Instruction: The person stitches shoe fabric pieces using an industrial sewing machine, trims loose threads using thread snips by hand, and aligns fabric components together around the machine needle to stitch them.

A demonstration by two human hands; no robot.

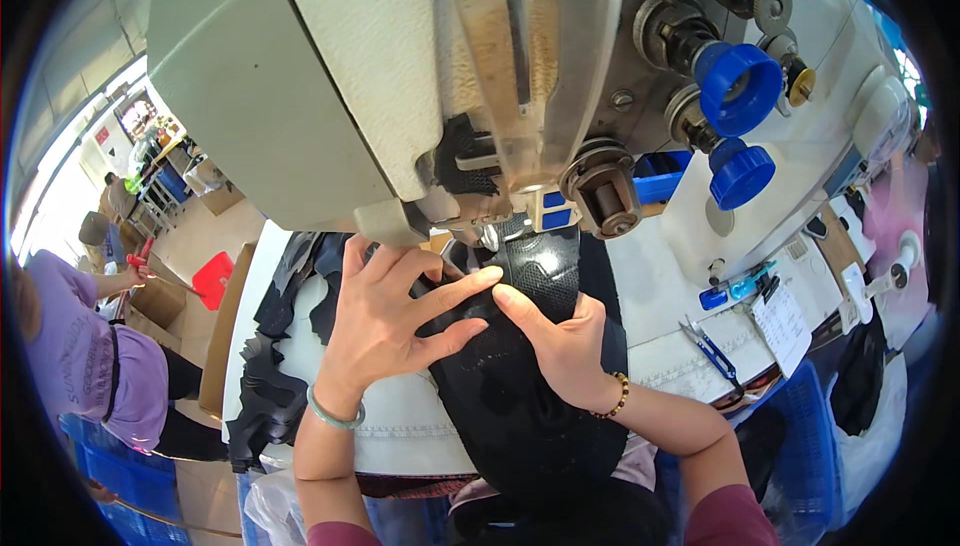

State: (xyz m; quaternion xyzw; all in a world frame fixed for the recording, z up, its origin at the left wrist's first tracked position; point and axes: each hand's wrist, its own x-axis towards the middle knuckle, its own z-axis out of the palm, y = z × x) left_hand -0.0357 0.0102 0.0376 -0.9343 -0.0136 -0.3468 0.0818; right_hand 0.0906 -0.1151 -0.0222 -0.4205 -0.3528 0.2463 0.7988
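A black shoe upper [540, 271] with a textured, glossy surface lies under the sewing machine's [490, 231] presser foot. Its darker part hangs toward my lap. My left hand [385, 316] rests at its left side, index finger and thumb stretched apart over it, the other fingers bent close to the needle area. From the right, my right hand [565, 346] grips the upper, with the thumb on top pointing at the left index fingertip. The right hand's other fingers are mostly hidden behind the material.
Black cut pieces [270, 396] lie along the table's left edge. At right are blue-handled thread snips [715, 351], a written paper sheet [782, 326] and a blue crate [800, 446]. A person in a purple shirt [90, 356] stands at far left, near a red dustpan [213, 279].
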